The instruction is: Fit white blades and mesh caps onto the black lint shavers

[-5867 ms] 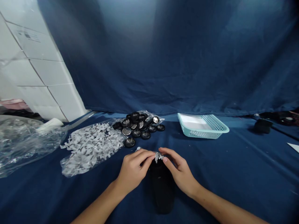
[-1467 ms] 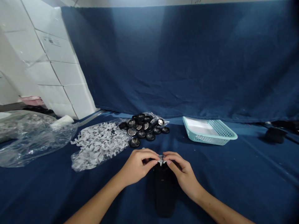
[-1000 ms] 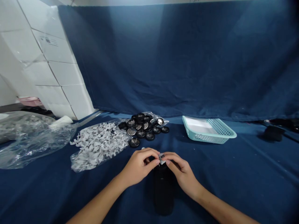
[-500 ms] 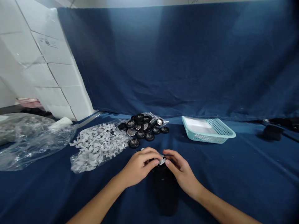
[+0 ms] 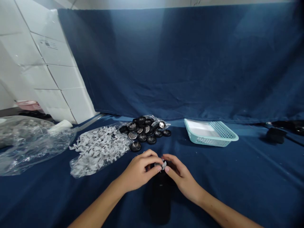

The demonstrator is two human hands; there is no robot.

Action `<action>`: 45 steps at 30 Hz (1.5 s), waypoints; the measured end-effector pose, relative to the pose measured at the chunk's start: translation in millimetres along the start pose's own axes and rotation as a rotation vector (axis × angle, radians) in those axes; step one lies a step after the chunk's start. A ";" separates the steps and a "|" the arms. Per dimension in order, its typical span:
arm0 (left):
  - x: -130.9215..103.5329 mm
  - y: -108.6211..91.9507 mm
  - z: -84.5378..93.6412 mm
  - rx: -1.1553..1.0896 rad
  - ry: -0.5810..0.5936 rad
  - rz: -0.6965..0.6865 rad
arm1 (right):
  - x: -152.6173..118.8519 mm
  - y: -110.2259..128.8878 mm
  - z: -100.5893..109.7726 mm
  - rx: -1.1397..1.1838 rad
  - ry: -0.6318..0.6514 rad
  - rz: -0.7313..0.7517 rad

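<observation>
A small light grey plastic piece [image 5: 163, 165] sits between my two hands, on top of a dark part that is mostly hidden. My left hand [image 5: 142, 169] has its thumb and fingers closed on the grey piece from the left. From the right, my right hand [image 5: 180, 174] curls round it, with thumb and forefinger at its edge. Under the hands a tall black object [image 5: 161, 202] stands on the blue cloth. Behind them lies a pile of round black caps [image 5: 142, 137], and left of it a plastic bag spread with many grey pieces [image 5: 99, 148].
A light teal basket [image 5: 213, 141] with white paper inside stands at the right rear. Another clear bag [image 5: 47, 148] lies far left, beside stacked white boxes [image 5: 54, 76]. Blue cloth [image 5: 190, 63] hangs behind; a black object [image 5: 275, 135] is far right.
Both hands and the grey piece have shifted slightly left and down. The grey piece is turned a little differently, and the black object below appears further left.
</observation>
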State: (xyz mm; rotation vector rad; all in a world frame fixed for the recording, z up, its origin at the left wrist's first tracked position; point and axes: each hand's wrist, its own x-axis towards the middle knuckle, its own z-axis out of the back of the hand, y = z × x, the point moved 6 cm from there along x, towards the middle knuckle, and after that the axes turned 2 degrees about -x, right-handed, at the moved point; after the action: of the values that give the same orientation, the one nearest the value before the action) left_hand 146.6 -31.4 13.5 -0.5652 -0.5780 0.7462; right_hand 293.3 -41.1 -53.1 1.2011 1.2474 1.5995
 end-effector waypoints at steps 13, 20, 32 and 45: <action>-3.1 -17.1 -4.7 0.056 0.060 -0.021 | -6.5 10.2 -13.5 0.018 0.276 -0.023; -3.5 -29.5 -5.6 0.089 0.047 -0.141 | -7.9 14.5 -8.4 -0.052 0.175 0.026; -10.9 -34.3 -0.1 0.157 -0.234 -0.332 | -22.5 35.6 6.2 -0.449 -0.327 0.441; -21.0 -42.1 4.1 0.071 -0.553 -0.399 | -26.1 62.8 11.1 -0.624 -0.339 0.717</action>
State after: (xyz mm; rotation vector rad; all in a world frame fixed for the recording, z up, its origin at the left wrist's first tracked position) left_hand 150.6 -71.6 38.1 -0.1573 -1.1334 0.5339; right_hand 309.7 -77.2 3.3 1.4784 0.0438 1.9525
